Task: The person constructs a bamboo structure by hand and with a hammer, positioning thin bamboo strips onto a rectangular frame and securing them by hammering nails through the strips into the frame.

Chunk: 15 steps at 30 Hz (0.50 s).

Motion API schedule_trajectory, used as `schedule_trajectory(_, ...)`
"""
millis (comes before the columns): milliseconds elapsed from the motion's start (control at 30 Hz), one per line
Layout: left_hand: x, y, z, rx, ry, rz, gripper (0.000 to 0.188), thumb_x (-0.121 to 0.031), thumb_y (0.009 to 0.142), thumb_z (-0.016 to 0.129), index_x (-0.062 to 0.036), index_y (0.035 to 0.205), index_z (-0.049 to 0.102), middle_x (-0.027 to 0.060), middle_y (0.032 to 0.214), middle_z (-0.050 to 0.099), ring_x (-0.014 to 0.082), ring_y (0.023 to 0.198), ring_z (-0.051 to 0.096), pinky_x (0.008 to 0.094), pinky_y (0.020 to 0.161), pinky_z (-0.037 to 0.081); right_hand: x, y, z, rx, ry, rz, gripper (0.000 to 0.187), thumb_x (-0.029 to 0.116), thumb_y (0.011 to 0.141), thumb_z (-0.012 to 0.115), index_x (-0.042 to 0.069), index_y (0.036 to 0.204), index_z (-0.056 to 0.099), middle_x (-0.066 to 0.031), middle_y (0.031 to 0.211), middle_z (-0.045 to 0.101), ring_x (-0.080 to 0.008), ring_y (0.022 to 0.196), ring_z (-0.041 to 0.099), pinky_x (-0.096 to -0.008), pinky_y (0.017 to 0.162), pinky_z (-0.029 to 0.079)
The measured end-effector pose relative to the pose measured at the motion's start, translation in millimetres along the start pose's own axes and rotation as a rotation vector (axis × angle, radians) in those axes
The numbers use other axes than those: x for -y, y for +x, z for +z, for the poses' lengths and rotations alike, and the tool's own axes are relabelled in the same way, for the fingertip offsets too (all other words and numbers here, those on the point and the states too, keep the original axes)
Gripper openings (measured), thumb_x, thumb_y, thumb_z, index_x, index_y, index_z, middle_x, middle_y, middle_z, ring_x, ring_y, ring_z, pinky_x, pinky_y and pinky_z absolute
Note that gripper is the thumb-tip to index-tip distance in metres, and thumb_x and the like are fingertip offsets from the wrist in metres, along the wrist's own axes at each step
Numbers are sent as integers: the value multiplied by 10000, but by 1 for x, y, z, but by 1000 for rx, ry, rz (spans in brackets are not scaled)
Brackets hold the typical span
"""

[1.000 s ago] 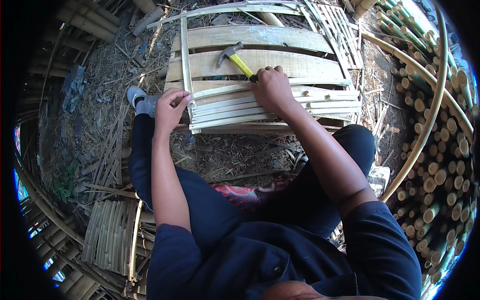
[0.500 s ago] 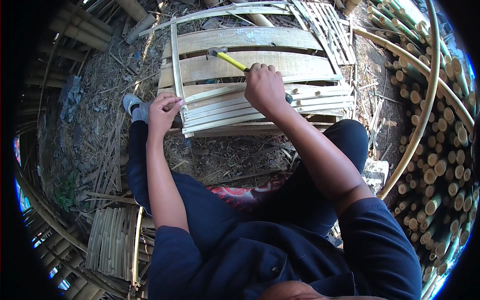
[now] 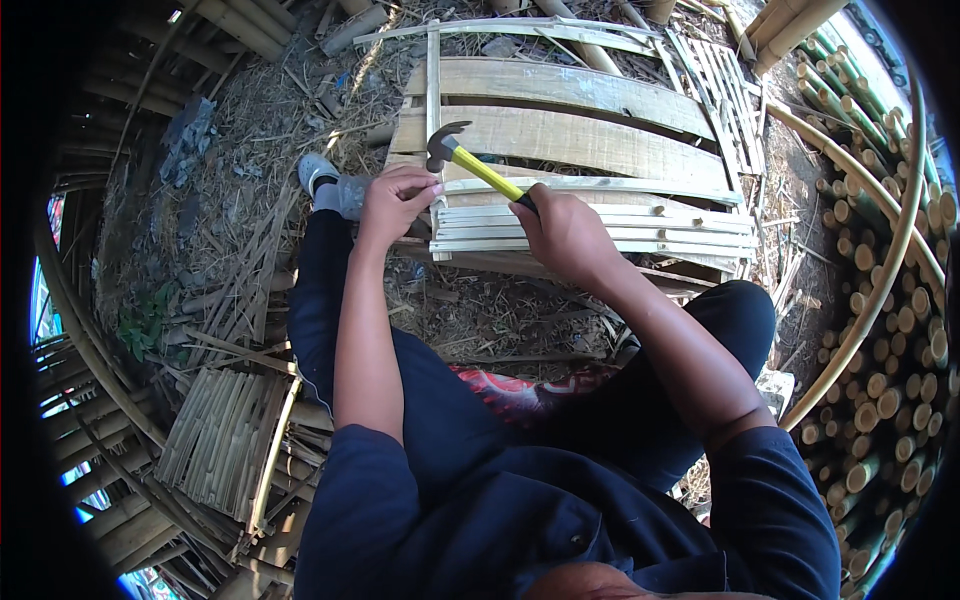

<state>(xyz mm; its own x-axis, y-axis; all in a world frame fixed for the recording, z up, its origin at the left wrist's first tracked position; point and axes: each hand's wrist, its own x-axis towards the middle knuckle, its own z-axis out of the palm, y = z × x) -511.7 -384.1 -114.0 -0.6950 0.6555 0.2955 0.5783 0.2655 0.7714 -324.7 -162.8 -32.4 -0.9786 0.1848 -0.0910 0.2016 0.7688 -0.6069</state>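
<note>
My right hand (image 3: 568, 235) is closed around the dark grip of a claw hammer (image 3: 484, 174) with a yellow handle. Its metal head hovers just above the fingertips of my left hand (image 3: 394, 207). Thumb and forefinger of that hand are pinched together at the left end of the bamboo slats (image 3: 590, 238), beside an upright strip (image 3: 434, 85); what they hold, if anything, is too small to make out. The slats lie side by side across a low platform of wooden planks (image 3: 590, 135), on the side closer to me.
Bamboo poles (image 3: 880, 400) are stacked at the right, with a long curved pole (image 3: 850, 330) in front. A slatted bamboo panel (image 3: 722, 105) lies at the far right of the planks. Bundled slats (image 3: 220, 440) lie at lower left. Straw and scraps litter the ground.
The hammer has come left and closer to my left hand, its head now right above the pinched fingers. The whole view has shifted, so the platform appears further right.
</note>
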Motion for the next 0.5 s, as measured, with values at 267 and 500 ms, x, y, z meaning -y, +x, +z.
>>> schedule_trajectory(267, 1, 2, -3, 9, 102, 69, 138, -103, 812, 826, -8, 902, 781, 42, 893, 710, 175, 919, 630, 310, 832, 489, -1, -5, 4, -94, -36, -54, 308, 294, 1035, 549, 1, 944, 569, -235, 700, 650, -458, 689, 647, -545, 635, 503)
schedule_trajectory(500, -5, -1, 1, -38, 37, -23, 134, -106, 790, 841, -43, 901, 799, 28, 909, 700, 182, 934, 622, 312, 851, 499, -1, -10, 10, -90, -98, -37, 313, 297, 1038, 538, 1, 935, 539, -209, 630, 638, -419, 607, 658, -527, 580, 526)
